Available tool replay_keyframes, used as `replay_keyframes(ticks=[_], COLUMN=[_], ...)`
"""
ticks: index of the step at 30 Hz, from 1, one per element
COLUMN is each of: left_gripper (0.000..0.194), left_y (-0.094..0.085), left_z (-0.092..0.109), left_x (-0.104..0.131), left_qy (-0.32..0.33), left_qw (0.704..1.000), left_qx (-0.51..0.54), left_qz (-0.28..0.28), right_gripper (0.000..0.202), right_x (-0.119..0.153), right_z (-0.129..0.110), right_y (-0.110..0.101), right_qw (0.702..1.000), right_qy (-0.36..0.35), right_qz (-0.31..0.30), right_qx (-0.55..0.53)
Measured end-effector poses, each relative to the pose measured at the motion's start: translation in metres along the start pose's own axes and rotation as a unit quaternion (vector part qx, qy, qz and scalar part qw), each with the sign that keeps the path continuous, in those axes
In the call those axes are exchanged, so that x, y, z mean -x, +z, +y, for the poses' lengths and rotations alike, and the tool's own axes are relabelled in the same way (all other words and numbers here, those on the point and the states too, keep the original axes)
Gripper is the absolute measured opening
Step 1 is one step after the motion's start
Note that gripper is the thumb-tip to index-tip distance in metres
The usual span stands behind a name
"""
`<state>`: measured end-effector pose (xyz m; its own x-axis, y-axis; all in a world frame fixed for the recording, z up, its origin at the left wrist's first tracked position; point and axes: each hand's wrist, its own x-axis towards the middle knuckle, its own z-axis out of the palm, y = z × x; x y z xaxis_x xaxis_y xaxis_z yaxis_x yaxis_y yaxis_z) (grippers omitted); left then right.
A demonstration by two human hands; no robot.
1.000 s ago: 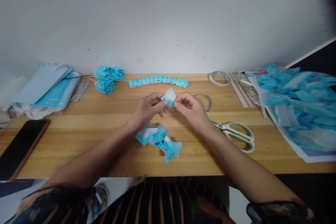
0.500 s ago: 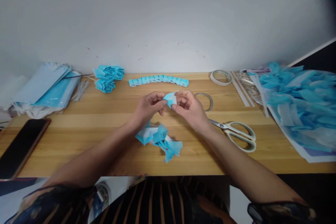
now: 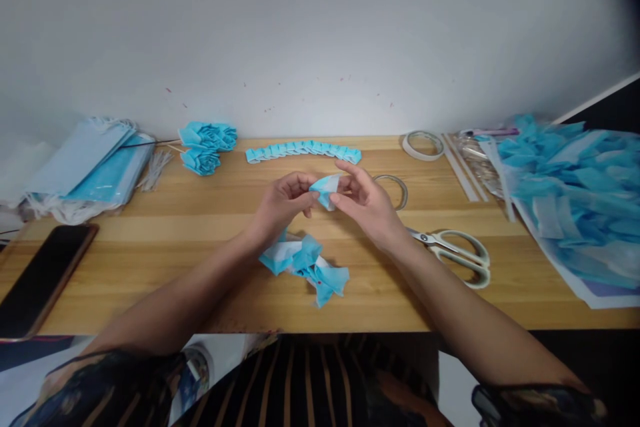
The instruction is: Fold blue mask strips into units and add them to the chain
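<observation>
Between my two hands, above the middle of the table, is a small piece of blue-and-white mask fabric [image 3: 326,189], partly folded. My left hand [image 3: 290,203] pinches its left edge between thumb and fingers. At the right edge, my right hand [image 3: 367,207] grips it with the thumb in front; the index finger is lifted off. Below the hands lies a loose heap of blue fabric pieces [image 3: 305,260]. Beyond them, a curved row of folded blue pieces [image 3: 303,151] rests near the wall.
Blue fabric flowers [image 3: 205,143] and stacked face masks [image 3: 90,163] lie at left, with a phone [image 3: 47,280] nearer. Scissors [image 3: 457,253], tape rolls [image 3: 423,145], white strips [image 3: 463,170] and a big pile of cut blue fabric [image 3: 590,193] are at right.
The fabric piece has been turned and folded a little between my fingers. My right index finger has lifted away from it. The things on the table stay as they were.
</observation>
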<state>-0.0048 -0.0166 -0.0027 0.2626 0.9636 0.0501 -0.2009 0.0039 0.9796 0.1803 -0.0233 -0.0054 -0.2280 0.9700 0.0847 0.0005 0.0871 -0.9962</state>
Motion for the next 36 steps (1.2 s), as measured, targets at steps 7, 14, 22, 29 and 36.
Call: replay_keyframes(ticks=[7,14,22,29,36], left_gripper=[0.034,0.032,0.033,0.029,0.033], left_y=[0.001,-0.002,-0.003,-0.004,-0.004], left_z=[-0.002,0.001,0.003,0.001,0.003], left_x=[0.000,0.000,0.001,0.001,0.001], left_qy=[-0.003,-0.036,-0.064,-0.071,-0.070], left_qw=[1.000,0.996,0.992,0.988,0.991], left_qx=[-0.026,-0.071,-0.101,-0.124,-0.091], left_qz=[-0.003,-0.037,-0.031,-0.061,-0.073], right_gripper=[0.051,0.046,0.049,0.014,0.020], right_x=[0.000,-0.001,0.000,-0.002,-0.002], right_z=[0.003,0.004,-0.001,-0.003,0.000], right_y=[0.000,0.000,-0.009,-0.012,-0.013], right_qw=[1.000,0.998,0.946,0.846,0.845], right_qy=[0.006,0.015,-0.200,-0.376,-0.383], right_qz=[0.007,0.004,0.067,0.063,0.055], right_qx=[0.011,-0.064,0.245,0.373,0.369])
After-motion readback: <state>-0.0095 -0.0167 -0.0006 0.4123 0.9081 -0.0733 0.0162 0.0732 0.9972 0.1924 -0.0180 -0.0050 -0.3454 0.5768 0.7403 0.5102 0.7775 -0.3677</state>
